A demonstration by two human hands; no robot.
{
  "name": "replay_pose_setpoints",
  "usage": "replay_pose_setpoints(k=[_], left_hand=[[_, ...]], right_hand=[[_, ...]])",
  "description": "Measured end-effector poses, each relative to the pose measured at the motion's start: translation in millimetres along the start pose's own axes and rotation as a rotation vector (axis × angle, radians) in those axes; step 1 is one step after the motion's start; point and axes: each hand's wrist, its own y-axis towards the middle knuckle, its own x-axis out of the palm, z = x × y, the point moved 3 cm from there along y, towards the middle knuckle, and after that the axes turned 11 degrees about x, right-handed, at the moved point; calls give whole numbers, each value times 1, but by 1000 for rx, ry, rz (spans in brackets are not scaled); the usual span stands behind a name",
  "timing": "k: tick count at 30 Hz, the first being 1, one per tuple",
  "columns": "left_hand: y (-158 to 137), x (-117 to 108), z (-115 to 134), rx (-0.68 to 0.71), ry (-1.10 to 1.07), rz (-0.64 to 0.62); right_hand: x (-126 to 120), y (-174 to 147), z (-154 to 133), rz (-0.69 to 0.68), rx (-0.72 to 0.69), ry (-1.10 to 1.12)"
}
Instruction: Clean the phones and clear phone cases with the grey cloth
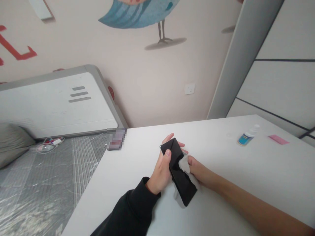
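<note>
My left hand (161,168), in a black sleeve, grips a long flat black object (176,164) that looks like a smartphone. The thumb lies across its near face and the other fingers show behind its far edge. The object is tilted, its lower end toward me, just above the white table. My right hand (197,168) is closed on a crumpled white cloth or tissue (184,164), which lies against the black face near its middle. Part of the cloth hangs at the object's right edge. Most right fingers are hidden.
On the white table (228,193), a clear bottle with a blue label (246,137) stands at the right, beside a pink flat piece (278,139). A blurred-out item (116,139) lies at the left corner. A plastic-covered bed (81,157) adjoins on the left.
</note>
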Motion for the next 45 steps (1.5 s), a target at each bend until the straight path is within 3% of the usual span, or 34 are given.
replay_pose_setpoints(k=[5,8,14,20,25,30,37,45], left_hand=[[0,-2,-1,-33,56,-16],[-2,-2,-1,-17,106,-33],[-4,3,1,12,-38,2],[0,-2,2,1,-40,46],[1,-3,-1,26,-31,28],[-2,-1,-2,45,38,25],[-1,-2,-2,27,2,63],[3,-10,5,88,121,183]], right_hand=[[5,-4,0,-80,-37,151],[6,-3,-1,-77,-35,113],[0,0,0,44,-28,-47],[5,-8,-2,-65,32,3],[9,-7,-5,-37,-49,-34],[-1,2,-1,91,-56,-124],[9,-5,2,-35,0,13],[10,2,0,-4,-27,-37]])
